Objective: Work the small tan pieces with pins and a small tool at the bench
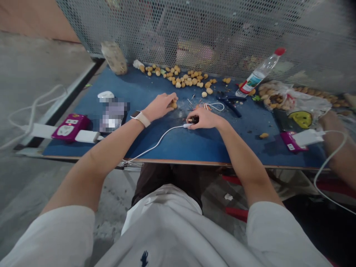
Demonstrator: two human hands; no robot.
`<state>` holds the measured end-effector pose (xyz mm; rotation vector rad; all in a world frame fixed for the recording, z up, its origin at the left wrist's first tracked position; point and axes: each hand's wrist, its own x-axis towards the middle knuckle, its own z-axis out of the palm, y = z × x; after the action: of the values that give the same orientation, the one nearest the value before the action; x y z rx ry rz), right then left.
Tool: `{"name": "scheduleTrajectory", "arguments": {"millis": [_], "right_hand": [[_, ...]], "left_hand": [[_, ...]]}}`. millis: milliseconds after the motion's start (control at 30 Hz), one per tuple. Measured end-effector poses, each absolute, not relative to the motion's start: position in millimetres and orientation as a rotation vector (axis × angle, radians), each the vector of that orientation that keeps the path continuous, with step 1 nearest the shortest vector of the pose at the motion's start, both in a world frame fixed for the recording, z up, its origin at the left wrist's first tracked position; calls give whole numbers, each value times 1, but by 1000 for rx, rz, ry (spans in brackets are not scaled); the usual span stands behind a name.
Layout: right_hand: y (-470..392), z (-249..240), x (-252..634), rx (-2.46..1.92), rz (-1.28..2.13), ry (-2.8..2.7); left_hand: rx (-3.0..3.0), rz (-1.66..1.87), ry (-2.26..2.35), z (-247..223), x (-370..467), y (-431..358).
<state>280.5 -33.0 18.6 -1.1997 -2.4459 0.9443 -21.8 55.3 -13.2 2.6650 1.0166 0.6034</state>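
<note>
My left hand (164, 104), wearing a watch with a pale strap, rests over the blue tabletop. Its fingers are closed round a small tan gourd (173, 104), mostly covered by them. To its right, my right hand (205, 118) is wrapped round a small dark device (194, 119) with a brassy part. A white cable (164, 136) runs from the device toward the table's front edge. Thin metal bits (190, 101) and pale debris lie between the hands. Just beyond my right hand is a loop of white cord (218, 106), with dark-handled pliers (232, 104) beside it.
Several small tan gourds (189, 79) lie along the mesh panel (167, 33). A jar (114, 58) stands back left; a red-capped bottle (260, 74) leans back right. Purple power strips (69, 128) hold chargers. A plastic bag (303, 98) and another person's arm (339, 144) are right.
</note>
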Motion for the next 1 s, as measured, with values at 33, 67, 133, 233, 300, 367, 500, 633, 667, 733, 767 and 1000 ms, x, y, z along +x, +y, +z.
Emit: {"name": "scheduleTrajectory", "arguments": {"millis": [33, 67, 133, 233, 300, 367, 500, 633, 667, 733, 767, 1000], "right_hand": [[-33, 19, 280, -1204, 946, -2449], [-33, 19, 280, -1210, 945, -2454], [-34, 20, 279, -1221, 947, -2470], [-34, 21, 278, -1234, 944, -2472], [-34, 21, 277, -1240, 944, -2465], [-34, 21, 276, -1246, 948, -2462], [-34, 22, 276, -1241, 965, -2470], [-35, 23, 276, -1233, 960, -2473], [-35, 22, 275, -1235, 961, -2472], [-35, 22, 275, -1235, 974, -2467], [-36, 22, 275, -1231, 985, -2464], [-36, 22, 278, -1181, 1072, -2380]], "left_hand": [[2655, 617, 976, -13, -22, 57], [2646, 627, 944, -13, -22, 58], [2630, 628, 900, -13, -20, 58], [2623, 589, 819, -9, -15, 50], [2637, 556, 752, -7, -12, 44], [2656, 545, 739, -7, -8, 40], [2654, 630, 920, -14, -1, 46], [2587, 750, 1120, -23, 2, 61], [2570, 763, 1141, -25, 2, 64], [2545, 765, 1133, -25, 1, 65], [2538, 759, 1109, -24, 1, 65], [2559, 751, 920, -20, 0, 53]]}}
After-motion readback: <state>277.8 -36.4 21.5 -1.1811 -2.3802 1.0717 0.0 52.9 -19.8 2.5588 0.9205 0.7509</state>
